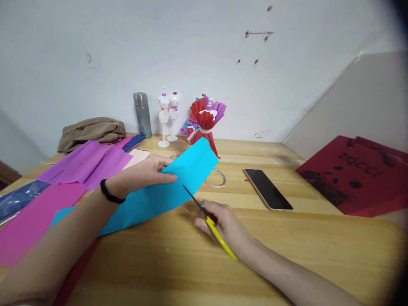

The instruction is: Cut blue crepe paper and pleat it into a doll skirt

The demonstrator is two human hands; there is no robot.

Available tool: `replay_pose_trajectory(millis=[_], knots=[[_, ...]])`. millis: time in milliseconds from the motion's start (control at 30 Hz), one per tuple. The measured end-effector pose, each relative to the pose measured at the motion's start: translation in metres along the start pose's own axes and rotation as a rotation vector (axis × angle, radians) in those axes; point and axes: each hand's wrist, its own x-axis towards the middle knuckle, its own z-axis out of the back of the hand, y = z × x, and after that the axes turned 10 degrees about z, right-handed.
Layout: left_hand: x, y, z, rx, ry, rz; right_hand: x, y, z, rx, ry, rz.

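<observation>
Pinching thumb-over-paper, the left hand (148, 171) clamps the bright blue paper sheet (145, 206) along its far edge toward the right end, the long axis slanting from near left to far right. Just off its near edge sits the right hand (228, 225), fingers curled around the yellow-handled scissors (213, 228), a slim dark blade angling far and left across the blue, any second blade underneath impossible to tell. Smooth, thin stuff, this sheet, over a pale-grained wooden table (153, 272), with rippled purple paper (87, 163) lying left.
</observation>
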Motion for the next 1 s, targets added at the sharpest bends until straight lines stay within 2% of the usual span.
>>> replay_pose_trajectory(millis=[267,533,767,1000], knots=[[0.0032,0.0025,0.0001,0.084,-0.037,-0.037,0.0001,0.0013,-0.0001,0.011,-0.001,0.016],[0.0046,0.0064,-0.0005,0.119,-0.022,-0.051,0.0005,0.003,0.0,0.097,-0.003,0.002],[0.0024,0.0025,-0.0044,0.109,-0.018,-0.033,-0.0023,0.0002,-0.0022,0.187,0.028,-0.047],[0.0022,-0.0006,-0.0068,0.15,-0.028,-0.047,-0.0043,-0.0031,-0.0045,0.231,0.017,-0.028]])
